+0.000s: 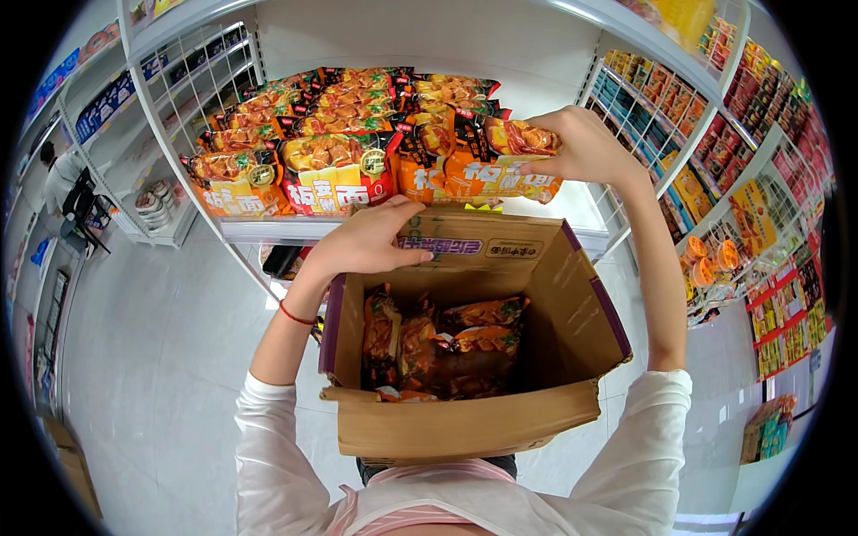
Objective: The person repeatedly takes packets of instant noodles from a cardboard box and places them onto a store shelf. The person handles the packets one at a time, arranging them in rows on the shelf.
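Observation:
My right hand [580, 147] grips the right end of an orange noodle packet [503, 157] at the front right of the packet rows on a white shelf [288, 230]. An open cardboard box [462, 422] stands between my arms, against the shelf front. My left hand [375, 238] holds the box's far edge, thumb inside and fingers over the rim. Several similar packets [482, 342] lie inside the box, mostly at its left and middle. Beside the gripped packet stand a red packet [338, 167] and another orange one [234, 181], with more rows behind them.
White wire side panels [181, 100] bound the shelf, and an upper shelf edge [375, 13] hangs above it. At the right, a wire rack [771, 221] holds goods and orange cups [704, 271]. A person [64, 177] is by a black chair at the far left.

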